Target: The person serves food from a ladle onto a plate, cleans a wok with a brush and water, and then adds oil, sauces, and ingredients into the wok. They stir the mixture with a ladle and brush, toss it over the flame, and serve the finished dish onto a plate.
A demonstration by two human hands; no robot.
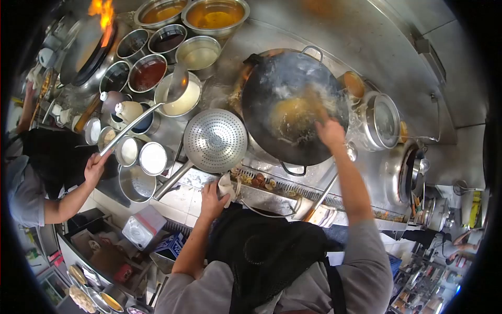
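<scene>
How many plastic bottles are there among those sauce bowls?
I count 2: a reddish-brown bottle, and a cream-coloured bottle beside it, closer to the long-handled ladle. Others may be hidden.

Restaurant kitchen | wok (261,86), sauce bowls (148,73), strainer (215,140), burner flame (103,18)

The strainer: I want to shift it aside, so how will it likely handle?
The strainer looks like metal, so it should be stiff. Its many holes suggest it is light for its width. With that wide round end on a long handle, it would probably feel front-heavy and might tip.
</scene>
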